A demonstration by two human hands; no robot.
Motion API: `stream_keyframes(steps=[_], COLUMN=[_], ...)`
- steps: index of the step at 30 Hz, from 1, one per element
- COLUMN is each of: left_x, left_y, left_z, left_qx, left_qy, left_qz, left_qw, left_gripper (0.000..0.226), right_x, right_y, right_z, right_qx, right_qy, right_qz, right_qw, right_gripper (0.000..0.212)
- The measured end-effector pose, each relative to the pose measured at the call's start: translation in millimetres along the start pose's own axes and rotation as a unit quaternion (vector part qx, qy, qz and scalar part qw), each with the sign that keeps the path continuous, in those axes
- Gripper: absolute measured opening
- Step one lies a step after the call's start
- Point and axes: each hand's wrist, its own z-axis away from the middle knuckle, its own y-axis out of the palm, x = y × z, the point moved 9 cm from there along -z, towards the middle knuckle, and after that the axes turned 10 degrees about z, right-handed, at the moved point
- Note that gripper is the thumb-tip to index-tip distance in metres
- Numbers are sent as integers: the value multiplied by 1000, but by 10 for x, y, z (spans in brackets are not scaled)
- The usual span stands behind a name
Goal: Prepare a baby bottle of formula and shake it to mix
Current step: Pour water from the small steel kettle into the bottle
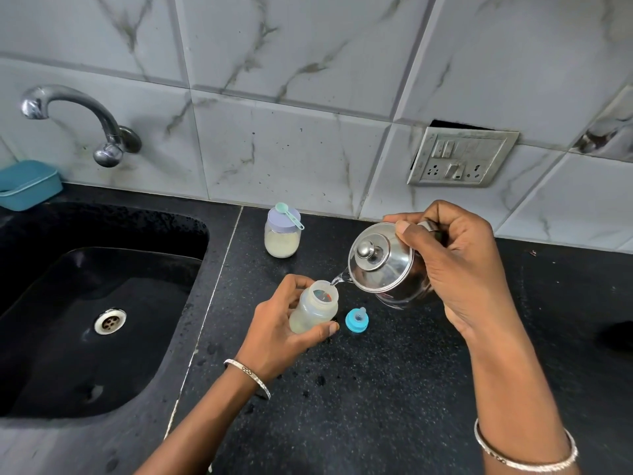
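Pouring water (337,281) from a tilted steel kettle (387,265) into the open baby bottle (315,308).
The right hand (455,269) curls its fingers round the kettle, thumb on its lid; the left hand (277,332) wraps its fingers round the bottle over the tabletop (376,389). A teat cap (356,320) lies beside, a formula jar (282,234) behind.

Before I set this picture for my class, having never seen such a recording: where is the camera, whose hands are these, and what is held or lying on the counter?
There is no machine: one camera, worn on a person's head, looks down at their own hands. The left hand grips an open baby bottle; the right hand tilts a steel kettle, and water runs from its spout into the bottle. On the black counter stand the bottle's blue teat cap and, further back, a jar of pale powder with a green scoop on its lid. A sink with a tap is on the left.
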Motion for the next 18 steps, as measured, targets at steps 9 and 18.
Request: stream_keyframes(steps=[9,18], left_x=[-144,-194], left_y=[-4,-82], left_z=[116,47], left_qx=[-13,2], left_qy=[0,-5], left_qz=[10,21], left_qw=[1000,1000], left_gripper=[53,55], right_x=[73,146], right_y=[-40,11], right_z=[75,64], right_qx=[4,-11], right_qy=[-6,-6], right_qz=[8,8], right_qw=[1000,1000], right_gripper=[14,17])
